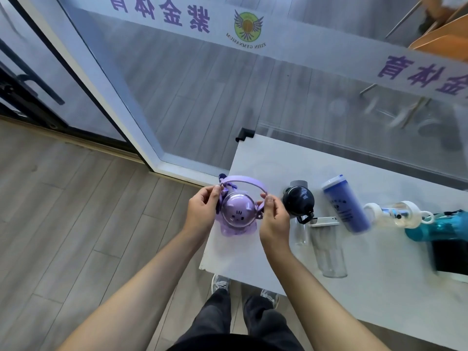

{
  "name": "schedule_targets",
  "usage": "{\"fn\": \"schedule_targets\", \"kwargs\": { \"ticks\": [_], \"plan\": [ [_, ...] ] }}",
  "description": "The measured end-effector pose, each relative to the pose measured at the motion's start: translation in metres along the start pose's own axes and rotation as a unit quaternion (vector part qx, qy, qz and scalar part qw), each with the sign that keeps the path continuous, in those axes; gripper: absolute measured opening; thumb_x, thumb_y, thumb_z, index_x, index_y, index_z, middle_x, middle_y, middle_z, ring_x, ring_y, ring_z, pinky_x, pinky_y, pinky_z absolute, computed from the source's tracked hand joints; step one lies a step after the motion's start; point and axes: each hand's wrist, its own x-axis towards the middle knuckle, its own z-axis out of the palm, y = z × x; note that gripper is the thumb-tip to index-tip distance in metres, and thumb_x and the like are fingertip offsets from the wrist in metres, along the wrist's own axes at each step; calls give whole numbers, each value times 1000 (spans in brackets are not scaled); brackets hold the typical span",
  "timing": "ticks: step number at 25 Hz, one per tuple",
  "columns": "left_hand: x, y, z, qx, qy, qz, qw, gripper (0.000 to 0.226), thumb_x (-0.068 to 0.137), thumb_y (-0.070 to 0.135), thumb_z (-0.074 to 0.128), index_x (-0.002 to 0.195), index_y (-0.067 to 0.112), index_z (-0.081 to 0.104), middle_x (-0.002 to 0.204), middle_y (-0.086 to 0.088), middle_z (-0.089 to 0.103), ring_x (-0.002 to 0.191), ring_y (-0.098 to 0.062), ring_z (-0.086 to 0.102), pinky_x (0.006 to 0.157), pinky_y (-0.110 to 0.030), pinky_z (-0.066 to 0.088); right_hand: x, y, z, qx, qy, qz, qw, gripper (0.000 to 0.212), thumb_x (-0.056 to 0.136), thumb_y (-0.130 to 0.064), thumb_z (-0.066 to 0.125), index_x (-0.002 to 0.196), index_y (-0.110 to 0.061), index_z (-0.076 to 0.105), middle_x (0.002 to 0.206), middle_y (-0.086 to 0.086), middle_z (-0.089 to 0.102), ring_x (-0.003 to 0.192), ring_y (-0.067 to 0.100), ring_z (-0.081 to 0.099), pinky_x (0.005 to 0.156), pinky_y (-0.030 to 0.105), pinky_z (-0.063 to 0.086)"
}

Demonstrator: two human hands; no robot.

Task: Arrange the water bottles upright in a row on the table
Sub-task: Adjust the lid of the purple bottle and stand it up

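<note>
While the white table (266, 158) already carries upright bottles, row unfinished: teal bottle (440, 228) and white-capped clear bottle (395, 215) seem to lie flat. Purple cat bottle (236, 216) stands at the left end, left hand (202, 211) and right hand (274, 219) pinching its handle (243, 179).

Bare forearms, dark grey trousers (253, 323), grey laced sneakers (220, 283)

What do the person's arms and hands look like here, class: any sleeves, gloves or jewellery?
Both forearms are bare up to the frame edge, with no sleeves in view. The left hand and right hand wear no gloves, and no rings, watch or bracelet show. The fingers are bare, with short nails.
</note>
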Motion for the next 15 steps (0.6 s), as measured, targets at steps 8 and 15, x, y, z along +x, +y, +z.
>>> {"fn": "schedule_targets", "kwargs": {
  "ticks": [8,15],
  "plan": [
    [6,-20,-9,50,32,-132,989,49,79,59,70,91,12,72,71,1,66,60,-12,57,59,-26,47,-9,0,-6,-129,-44,62,989,37,105,-38,45,132,-20,61,105,0,66,105,23,60,93,36,45],
    [9,-16,-15,146,-47,-154,976,75,76,78,53,89,7,69,77,-10,68,68,-22,60,73,-37,51,-27,-1,-17,-185,-213,5,959,128,66,-51,89,161,-33,5,162,-3,27,144,8,33,118,33,36]
  ]
}}
